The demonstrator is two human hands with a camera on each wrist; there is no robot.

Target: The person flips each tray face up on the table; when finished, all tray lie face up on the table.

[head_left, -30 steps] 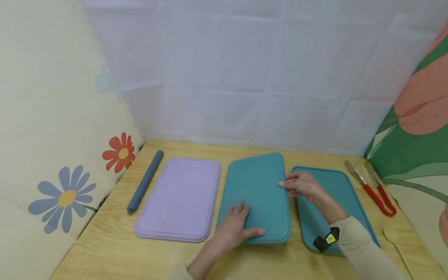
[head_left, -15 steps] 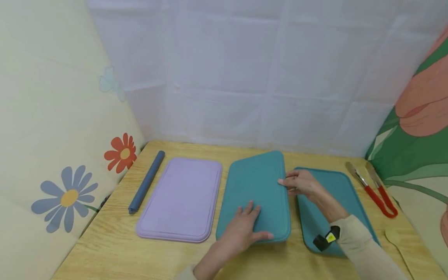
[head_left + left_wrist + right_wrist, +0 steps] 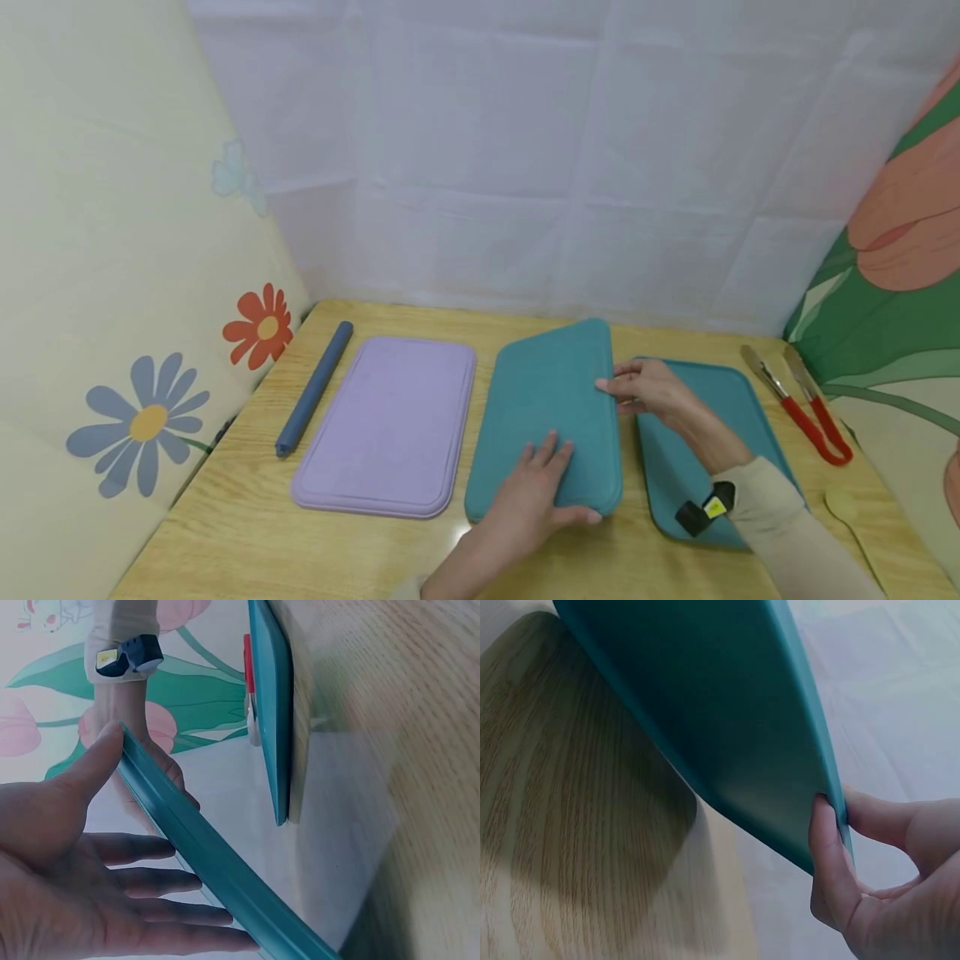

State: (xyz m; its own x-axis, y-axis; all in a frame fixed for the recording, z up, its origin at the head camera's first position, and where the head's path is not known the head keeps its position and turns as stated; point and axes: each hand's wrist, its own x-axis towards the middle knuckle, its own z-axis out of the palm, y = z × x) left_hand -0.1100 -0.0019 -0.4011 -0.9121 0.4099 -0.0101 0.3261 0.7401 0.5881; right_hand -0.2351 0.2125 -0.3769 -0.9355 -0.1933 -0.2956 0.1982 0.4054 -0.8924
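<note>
A teal rectangular lid (image 3: pixel 551 408) with rounded corners stands tilted, its right side raised off the table. My right hand (image 3: pixel 651 390) pinches its right edge between thumb and fingers; the right wrist view shows the rimmed underside of the lid (image 3: pixel 727 727) and the hand (image 3: pixel 900 870) gripping the rim. My left hand (image 3: pixel 525 504) lies with spread, straight fingers on the lid's near part, its thumb along the near edge. In the left wrist view the fingers (image 3: pixel 165 881) reach across the edge. To the right, partly behind the right forearm, sits a shallow teal tray (image 3: pixel 720 408).
A lilac board (image 3: pixel 390 425) lies left of the lid, with a blue-grey roll (image 3: pixel 315 387) beyond it. Red-handled tongs (image 3: pixel 813 417) and a pale spoon (image 3: pixel 847 517) lie at the right of the wooden table (image 3: pixel 315 554). A white cloth (image 3: pixel 465 150) hangs behind.
The lid's raised right side has risen a little. My left hand has slid rightward along its near part, while the right hand keeps its pinch and has shifted slightly upward.
</note>
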